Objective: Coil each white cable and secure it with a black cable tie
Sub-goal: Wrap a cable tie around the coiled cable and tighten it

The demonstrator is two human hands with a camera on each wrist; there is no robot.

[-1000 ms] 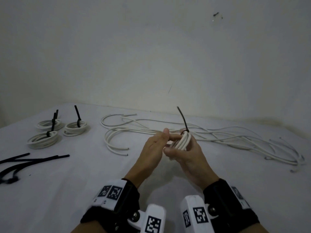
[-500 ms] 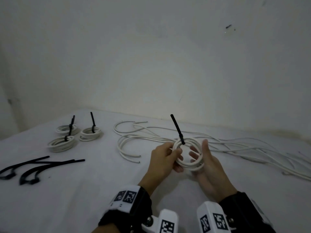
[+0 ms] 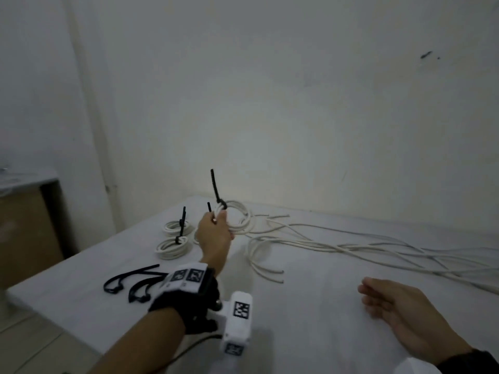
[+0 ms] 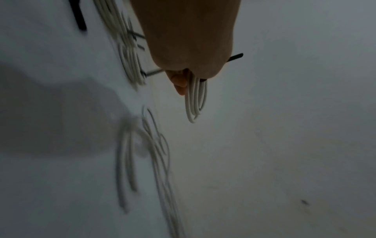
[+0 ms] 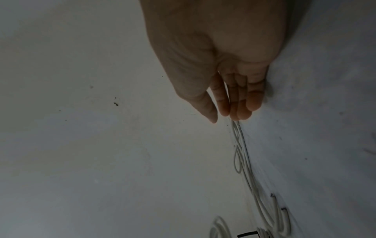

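The left hand [image 3: 214, 236] pinched the tied coil [image 3: 237, 218] at its nine o'clock rim, beside the black cable tie [image 3: 216, 188]. The right hand [image 3: 397, 306] lay flat-fingered, holding nothing; the coil looked light and springy, best gripped near the tie

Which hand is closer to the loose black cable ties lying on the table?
Left. The left hand holds the tied white cable coil just beyond the loose black cable ties; the open right hand hovers far to their right.

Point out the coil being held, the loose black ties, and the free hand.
held coil [image 3: 239, 221]: head view, on its white loops.
loose black ties [image 3: 127, 279]: head view, on one strap.
right hand [image 3: 397, 306]: head view, on the palm.
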